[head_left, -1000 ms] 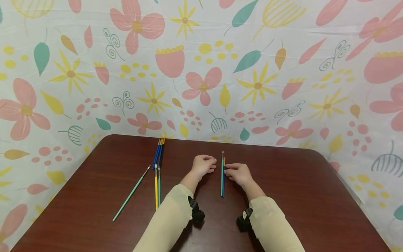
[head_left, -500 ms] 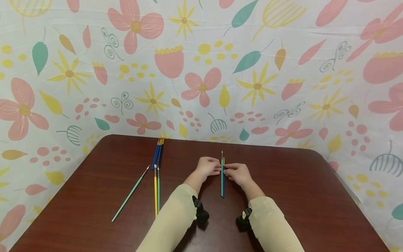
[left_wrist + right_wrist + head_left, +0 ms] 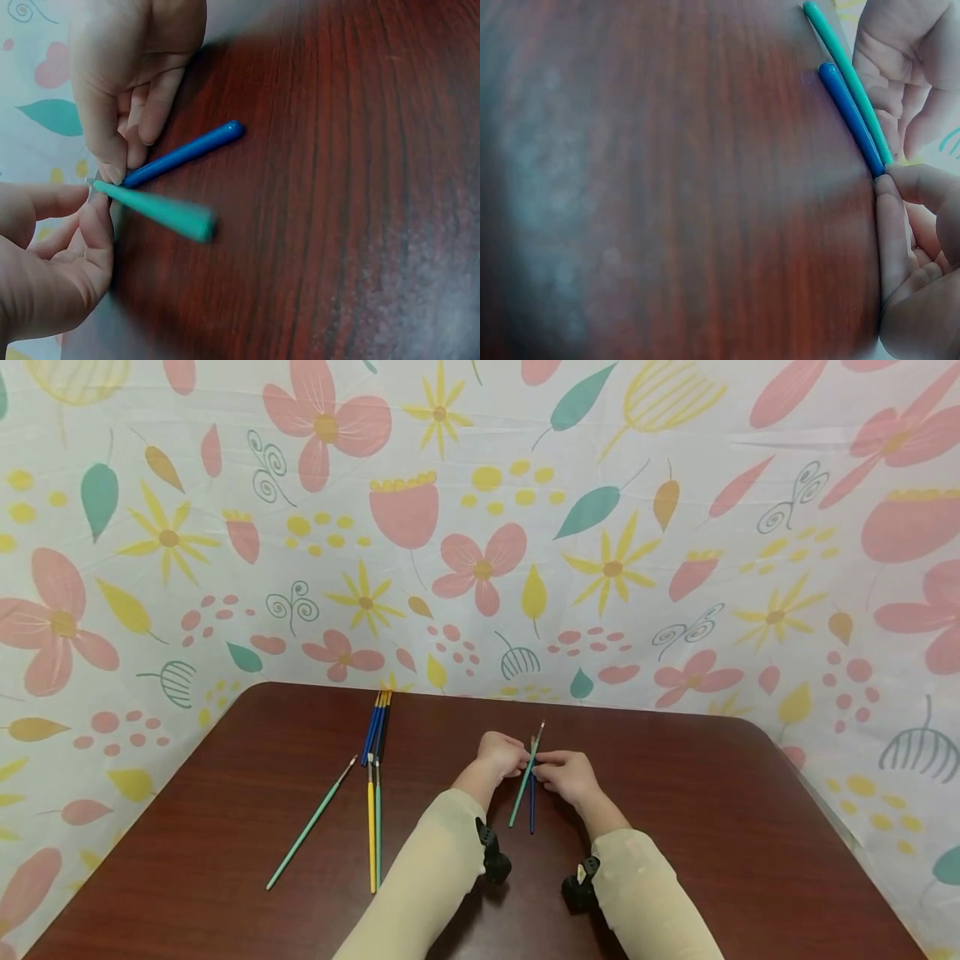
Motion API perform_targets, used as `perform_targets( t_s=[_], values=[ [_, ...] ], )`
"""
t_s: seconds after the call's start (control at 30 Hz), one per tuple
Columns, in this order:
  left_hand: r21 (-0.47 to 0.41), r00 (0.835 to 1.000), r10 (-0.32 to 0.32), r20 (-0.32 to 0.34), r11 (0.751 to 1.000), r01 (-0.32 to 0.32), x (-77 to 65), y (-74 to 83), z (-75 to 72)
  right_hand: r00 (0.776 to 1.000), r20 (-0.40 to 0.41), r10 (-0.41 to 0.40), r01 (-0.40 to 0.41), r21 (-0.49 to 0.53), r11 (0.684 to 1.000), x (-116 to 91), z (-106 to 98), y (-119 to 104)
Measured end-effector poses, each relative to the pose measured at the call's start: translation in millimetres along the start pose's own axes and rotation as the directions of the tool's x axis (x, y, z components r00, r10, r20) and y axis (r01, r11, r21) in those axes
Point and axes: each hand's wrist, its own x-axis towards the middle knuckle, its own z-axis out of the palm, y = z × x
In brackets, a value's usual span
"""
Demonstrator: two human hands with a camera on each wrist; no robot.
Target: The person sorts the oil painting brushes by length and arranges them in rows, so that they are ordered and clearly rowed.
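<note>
Near the middle of the table, my left hand [image 3: 502,755] pinches a teal paintbrush [image 3: 522,787] between thumb and fingers. The brush leans, its bristle end up and to the right. My right hand [image 3: 570,775] pinches a dark blue paintbrush [image 3: 532,806], which points almost straight away from me. Close together, the two brushes cross near the fingertips in the head view. In the left wrist view the handle ends of the teal brush [image 3: 169,215] and the blue brush [image 3: 187,155] spread apart. Fingers hide the middle of both brushes.
On the left lies a lone teal paintbrush [image 3: 311,823], slanted. Beside it are a yellow paintbrush [image 3: 371,835] and another teal brush [image 3: 378,818]. Several dark blue brushes [image 3: 372,731] lie bunched behind them, near the far table edge. A flower-patterned cloth [image 3: 480,527] hangs behind the table.
My left hand has moved right to the teal brush and taken hold of it. That brush has turned from lying alongside the blue one to crossing it. The right hand has stayed put.
</note>
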Motion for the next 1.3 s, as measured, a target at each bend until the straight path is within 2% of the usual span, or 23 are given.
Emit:
perform_targets(
  t_s=[0.1,0.33,0.63,0.77,1.0,1.17,1.3],
  values=[
    [0.043,1.000,0.006,-0.006,0.999,-0.006,0.8,0.8,0.2,1.000,0.000,-0.005,0.005,-0.002,1.000,-1,1,-3],
    [0.136,0.997,0.072,-0.025,0.988,-0.068,-0.2,-0.9,0.9,1.000,0.001,0.001,-0.001,-0.002,1.000,-1,0,-6],
    [0.153,0.992,0.117,-0.052,0.982,-0.108,-5.3,-3.4,3.4,0.998,0.031,-0.049,0.048,0.035,0.998,17,-2,20],
    [0.151,0.992,0.117,-0.052,0.983,-0.108,-5.6,-4.4,3.7,0.999,0.023,-0.034,0.033,0.028,0.999,13,0,17],
    [0.064,0.993,0.107,-0.041,0.993,-0.104,-6.7,-5.7,1.8,1.000,-0.006,0.018,-0.018,0.014,1.000,1,5,2],
    [-0.011,0.993,0.117,-0.033,0.993,-0.118,-6.6,-6.7,-0.3,1.000,-0.005,0.017,-0.017,-0.001,1.000,-1,4,0],
    [-0.108,0.994,0.109,-0.018,0.988,-0.111,-2.1,-10.1,-2.9,1.000,-0.004,0.013,-0.013,0.001,1.000,-2,1,0]
  ],
)
